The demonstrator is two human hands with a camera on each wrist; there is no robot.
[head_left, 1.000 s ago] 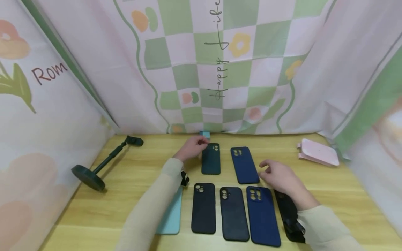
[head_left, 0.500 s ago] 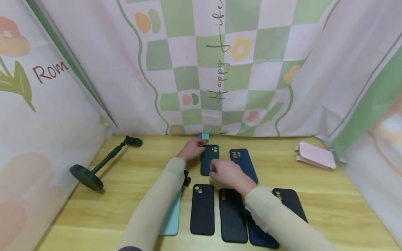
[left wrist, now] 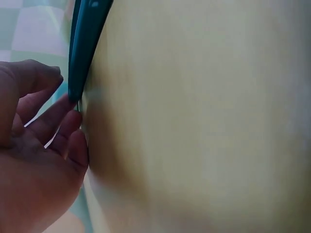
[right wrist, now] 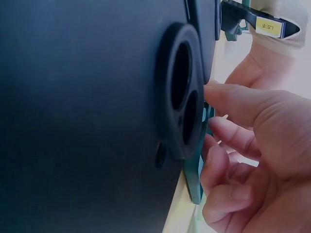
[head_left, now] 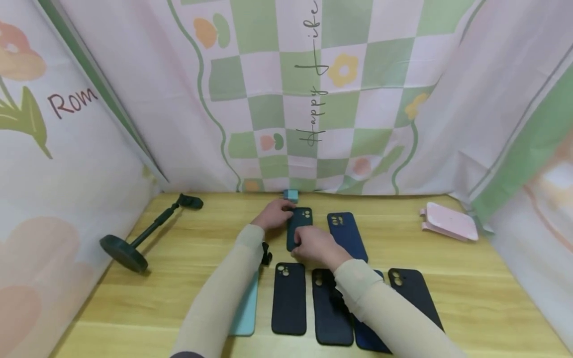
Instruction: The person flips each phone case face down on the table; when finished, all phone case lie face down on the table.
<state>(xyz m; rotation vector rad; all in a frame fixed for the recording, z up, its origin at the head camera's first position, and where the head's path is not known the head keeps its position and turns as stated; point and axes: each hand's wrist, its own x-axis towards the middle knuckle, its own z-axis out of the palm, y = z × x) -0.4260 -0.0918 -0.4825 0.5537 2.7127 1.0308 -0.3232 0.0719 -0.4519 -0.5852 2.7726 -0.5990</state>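
A dark green phone case point(head_left: 297, 223) lies on the wooden table between both hands. My left hand point(head_left: 274, 214) is at its upper left corner; in the left wrist view a fingertip touches the end of the case point(left wrist: 86, 43), while the thumb stands apart from it. My right hand point(head_left: 315, 243) is at the lower right part, fingers loosely bent against the edge. Right of it lies a navy phone case point(head_left: 348, 233). Seen from the right wrist, a large black phone case point(right wrist: 87, 107) fills the foreground and partly hides the green case point(right wrist: 194, 187).
A front row holds a light blue flat piece point(head_left: 245, 315), a black phone case point(head_left: 288, 298) and several others, some under my right sleeve. A dark stand point(head_left: 152, 231) lies at left, a pink object point(head_left: 449, 221) at right, and a small blue box point(head_left: 291, 196) behind.
My right hand has moved left from beside the navy case to the green case's lower end. The left hand stays at the upper corner, and the green case has hardly shifted.
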